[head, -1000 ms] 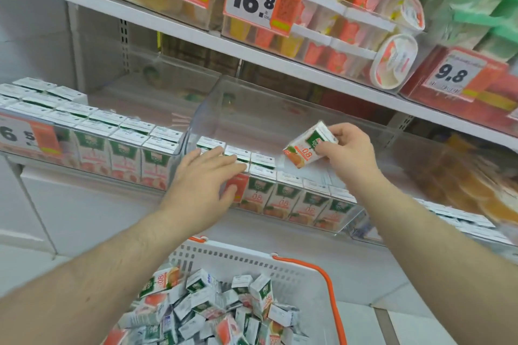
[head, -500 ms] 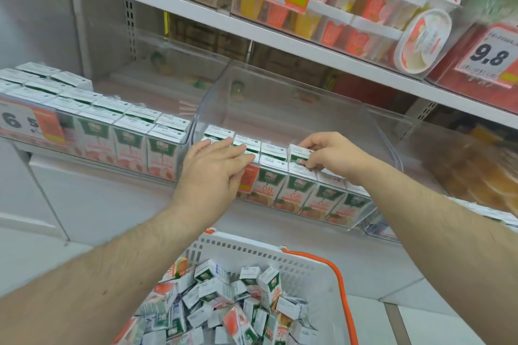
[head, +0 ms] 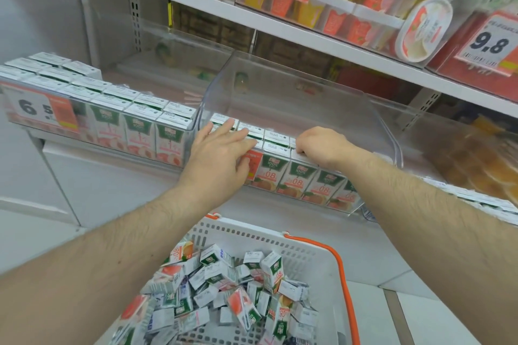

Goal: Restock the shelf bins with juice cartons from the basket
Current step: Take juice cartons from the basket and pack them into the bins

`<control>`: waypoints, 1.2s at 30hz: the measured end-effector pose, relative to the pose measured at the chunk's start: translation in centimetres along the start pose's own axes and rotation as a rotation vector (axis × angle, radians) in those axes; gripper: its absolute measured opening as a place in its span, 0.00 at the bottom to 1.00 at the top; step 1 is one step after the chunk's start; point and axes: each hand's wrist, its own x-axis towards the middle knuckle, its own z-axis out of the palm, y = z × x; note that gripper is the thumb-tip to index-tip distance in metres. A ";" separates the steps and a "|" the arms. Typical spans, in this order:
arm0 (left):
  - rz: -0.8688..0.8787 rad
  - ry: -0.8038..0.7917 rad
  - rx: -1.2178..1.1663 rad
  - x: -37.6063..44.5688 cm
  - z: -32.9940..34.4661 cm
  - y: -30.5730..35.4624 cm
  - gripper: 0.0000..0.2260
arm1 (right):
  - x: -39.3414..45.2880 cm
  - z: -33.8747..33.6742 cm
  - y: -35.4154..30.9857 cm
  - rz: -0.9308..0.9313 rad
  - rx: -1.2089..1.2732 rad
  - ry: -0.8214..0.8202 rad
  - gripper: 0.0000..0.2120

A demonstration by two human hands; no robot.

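A clear middle shelf bin (head: 388,131) holds a front row of orange juice cartons (head: 297,176) and a short second row behind it. My left hand (head: 221,154) lies flat with straight fingers on the bin's front left corner and the carton tops there. My right hand (head: 322,145) sits on the carton tops further right; its fingers curl down over a juice carton in the second row, which is mostly hidden under the hand. Below, a white basket (head: 311,249) with an orange handle (head: 340,266) holds several loose juice cartons (head: 224,297).
The clear bin on the left (head: 140,131) is filled with green-and-pink cartons behind a 6.5 price tag (head: 36,108). The back of the middle bin holds no cartons. The shelf above (head: 280,25) carries tubs and price tags. More cartons lie at the right (head: 490,204).
My right hand carried a carton down from above the bin and set it into the second row, then sank onto the carton tops. My left hand stayed on the bin's front.
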 end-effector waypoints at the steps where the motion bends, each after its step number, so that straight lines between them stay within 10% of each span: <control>1: 0.016 -0.012 0.005 -0.1 -0.3 0.2 0.14 | -0.3 0.1 -0.1 -0.012 -0.086 0.059 0.09; 6: 0.206 -0.033 -0.063 -2.0 -1.0 1.0 0.12 | -3.7 2.7 0.3 -0.325 0.004 0.762 0.18; 9: 0.189 -0.257 -0.064 -4.3 -0.6 1.6 0.14 | -6.3 6.7 0.2 -0.618 0.120 0.897 0.11; 17: -0.149 -0.995 0.257 -12.4 3.6 -2.9 0.17 | -8.7 21.6 3.7 -0.459 0.195 0.356 0.12; 22: -0.309 -1.076 0.306 -17.7 7.1 -5.2 0.14 | -8.7 28.8 6.0 -0.227 0.092 -0.026 0.10; 28: -0.140 -1.274 0.423 -22.2 11.6 -5.1 0.18 | -9.2 34.6 5.9 -0.136 -0.103 -0.372 0.24; 36: 0.119 -1.374 0.760 -25.2 13.6 -6.5 0.26 | -8.7 38.9 4.4 -0.119 -0.282 -0.396 0.39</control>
